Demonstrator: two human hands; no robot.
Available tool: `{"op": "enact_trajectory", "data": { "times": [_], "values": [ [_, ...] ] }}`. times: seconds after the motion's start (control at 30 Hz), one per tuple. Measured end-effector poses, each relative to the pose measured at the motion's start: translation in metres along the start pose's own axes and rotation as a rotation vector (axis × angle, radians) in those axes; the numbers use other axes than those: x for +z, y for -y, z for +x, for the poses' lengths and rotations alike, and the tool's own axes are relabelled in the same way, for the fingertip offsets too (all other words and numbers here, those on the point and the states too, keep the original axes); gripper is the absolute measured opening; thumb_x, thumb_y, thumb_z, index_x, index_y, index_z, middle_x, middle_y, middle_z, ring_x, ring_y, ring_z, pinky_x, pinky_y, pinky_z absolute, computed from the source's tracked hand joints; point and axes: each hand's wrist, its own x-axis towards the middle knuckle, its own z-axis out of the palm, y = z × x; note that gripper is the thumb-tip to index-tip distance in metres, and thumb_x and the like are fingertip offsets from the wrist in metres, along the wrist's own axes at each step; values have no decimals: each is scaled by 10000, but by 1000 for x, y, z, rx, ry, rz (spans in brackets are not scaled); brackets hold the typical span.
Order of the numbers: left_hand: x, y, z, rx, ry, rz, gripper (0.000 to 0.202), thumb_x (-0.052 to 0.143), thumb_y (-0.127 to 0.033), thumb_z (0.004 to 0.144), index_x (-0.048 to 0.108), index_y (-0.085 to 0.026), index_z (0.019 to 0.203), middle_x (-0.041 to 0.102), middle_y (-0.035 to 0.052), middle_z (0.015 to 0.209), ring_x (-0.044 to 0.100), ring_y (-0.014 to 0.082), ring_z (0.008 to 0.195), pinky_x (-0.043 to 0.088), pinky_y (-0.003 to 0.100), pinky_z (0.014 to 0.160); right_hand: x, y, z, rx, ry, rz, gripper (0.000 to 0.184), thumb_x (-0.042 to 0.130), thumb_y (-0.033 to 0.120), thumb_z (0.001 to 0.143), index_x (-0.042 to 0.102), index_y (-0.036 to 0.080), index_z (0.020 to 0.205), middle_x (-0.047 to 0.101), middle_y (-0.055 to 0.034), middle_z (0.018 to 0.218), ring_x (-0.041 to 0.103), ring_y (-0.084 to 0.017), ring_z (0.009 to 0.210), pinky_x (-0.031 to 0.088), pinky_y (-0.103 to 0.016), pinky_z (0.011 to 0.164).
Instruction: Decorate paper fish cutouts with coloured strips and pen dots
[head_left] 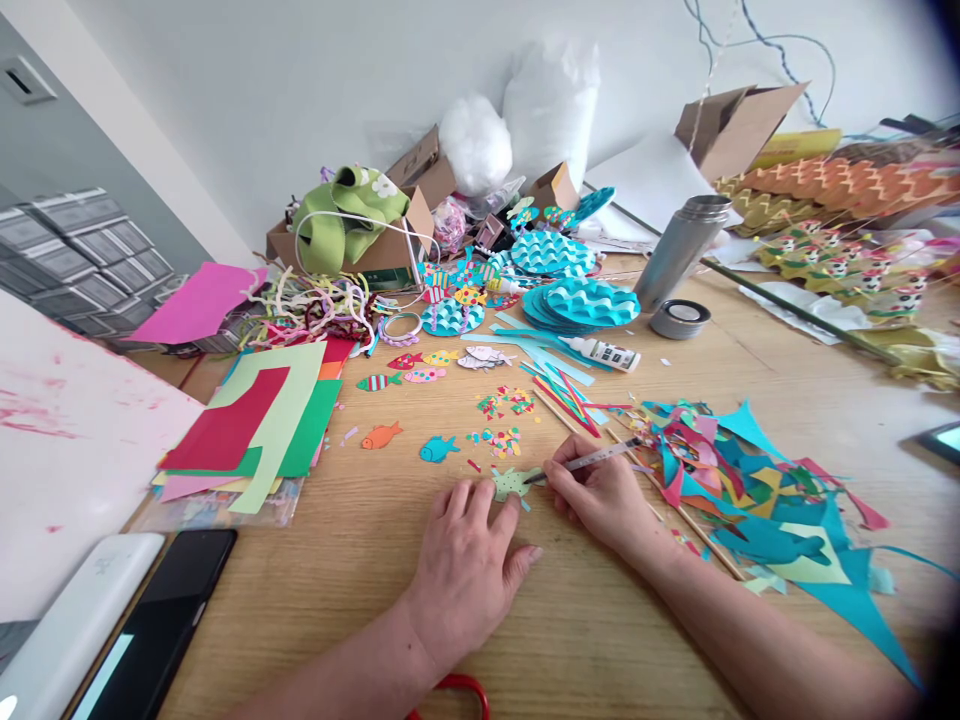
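Currently your left hand lies flat and open, fingertips steadying the green fish near centre. Your right hand pinches a pen, tip on it. The dots look partly drawn. The orange fish, farther left, seems plain.

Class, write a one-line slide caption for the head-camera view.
Left hand rests beside a green paper fish while the right hand holds a pen tip to it.
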Motion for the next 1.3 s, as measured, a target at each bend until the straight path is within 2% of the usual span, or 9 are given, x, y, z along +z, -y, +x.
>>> {"op": "enact_trajectory", "data": {
  "times": [1.13,1.3],
  "values": [
    [1,0,0,-11,24,-8,426,418,-491,925,531,-241,1251,506,82,1231,434,264,1115,416,473,944,0,-3,1,-21,-10,-4,130,586,264,760,498,213,679,533,47,456,488,-106,387,357,-205,397],
    [2,1,0,-5,8,-7,424,410,-490,928,534,-239,1246,512,81,1214,439,260,1100,418,466,938,-1,0,-1,-14,-84,30,147,582,283,752,487,219,660,515,53,451,474,-103,368,346,-209,382]
  ]
}}
